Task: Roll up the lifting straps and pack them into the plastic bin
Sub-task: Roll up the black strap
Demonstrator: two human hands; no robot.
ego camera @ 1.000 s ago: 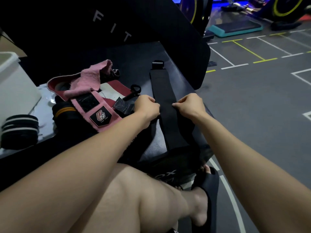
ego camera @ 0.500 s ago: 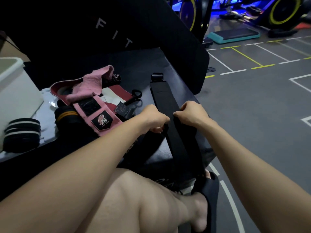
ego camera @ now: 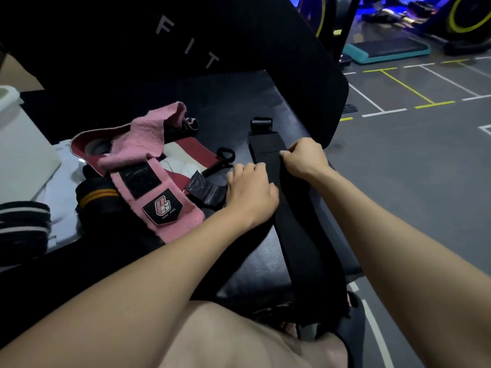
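Right hand (ego camera: 303,158) pinches the far part of the black lifting strap (ego camera: 297,221) with curled fingers, while the left hand (ego camera: 249,192) lies with fingers loosely bent on the strap's left edge — whether it grips or only presses, I cannot tell. The strap lies flat along the counter (ego camera: 255,272), its near end hanging over the edge, so a roll begun crooked could telescope, or the hanging weight could drag it loose; the plastic bin (ego camera: 16,144) waits well apart at far left. Half a second ago both hands were bunched together nearer along the strap — now they sit further up it toward the loop end, the left trailing.
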